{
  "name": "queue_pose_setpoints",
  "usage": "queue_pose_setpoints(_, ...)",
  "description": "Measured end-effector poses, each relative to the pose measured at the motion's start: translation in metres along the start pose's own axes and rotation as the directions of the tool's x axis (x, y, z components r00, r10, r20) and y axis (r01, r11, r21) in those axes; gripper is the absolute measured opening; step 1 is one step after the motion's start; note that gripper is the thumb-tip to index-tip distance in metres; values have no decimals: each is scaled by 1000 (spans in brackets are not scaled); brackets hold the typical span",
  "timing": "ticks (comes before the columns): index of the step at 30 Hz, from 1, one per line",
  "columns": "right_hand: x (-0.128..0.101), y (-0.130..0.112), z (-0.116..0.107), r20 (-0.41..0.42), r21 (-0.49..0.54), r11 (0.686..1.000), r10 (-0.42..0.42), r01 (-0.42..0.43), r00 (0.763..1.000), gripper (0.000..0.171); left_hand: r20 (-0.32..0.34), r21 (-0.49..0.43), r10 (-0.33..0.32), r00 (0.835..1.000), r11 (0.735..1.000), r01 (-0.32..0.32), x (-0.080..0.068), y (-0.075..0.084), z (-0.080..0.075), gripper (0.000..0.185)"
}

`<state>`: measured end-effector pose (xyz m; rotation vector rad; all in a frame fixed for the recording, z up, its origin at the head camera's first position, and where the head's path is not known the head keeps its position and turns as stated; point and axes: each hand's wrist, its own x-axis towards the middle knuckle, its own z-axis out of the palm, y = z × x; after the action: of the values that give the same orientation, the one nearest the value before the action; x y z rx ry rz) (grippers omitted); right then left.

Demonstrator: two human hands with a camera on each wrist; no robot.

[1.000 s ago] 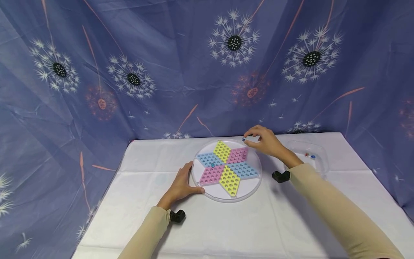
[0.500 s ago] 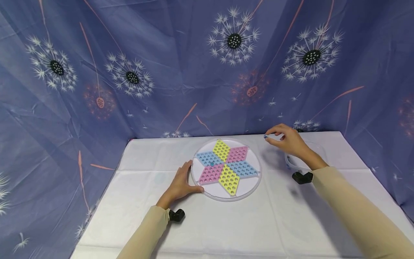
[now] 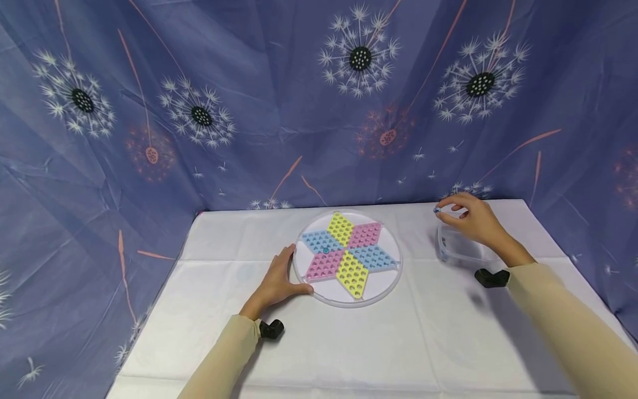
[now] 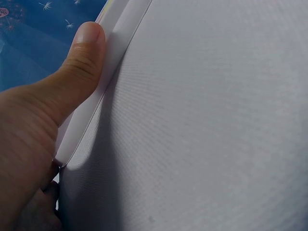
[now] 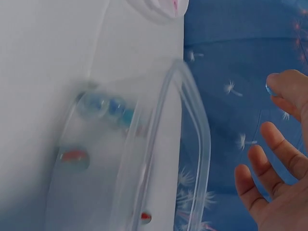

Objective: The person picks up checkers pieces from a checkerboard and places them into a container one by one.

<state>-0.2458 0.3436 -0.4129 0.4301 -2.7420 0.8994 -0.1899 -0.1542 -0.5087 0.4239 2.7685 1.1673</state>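
Carried rightward from above the board (image 3: 349,257) since a second ago, a marble (image 3: 437,210) is now pinched between thumb and forefinger of the right hand (image 3: 473,220), over the near rim of the tub (image 3: 451,250), where other marbles (image 5: 103,107) lie. The other fingers (image 5: 252,185) are spread, apart from the pinch. The left hand (image 3: 279,282) is laid open against the board's edge, thumb along the rim, so it is kept steady.
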Motion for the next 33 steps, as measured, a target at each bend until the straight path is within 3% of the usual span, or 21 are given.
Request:
queue_pose_setpoints(19,-12,21,-3,2,-32,995,97,-97,995,29,5,1,0,1000,1000,0,1,1,-3,127)
queue_pose_setpoints(33,-19,36,9,82,-67,985,167,-161,983,30,6,-7,-10,1000,1000,10,0,1,-3,127)
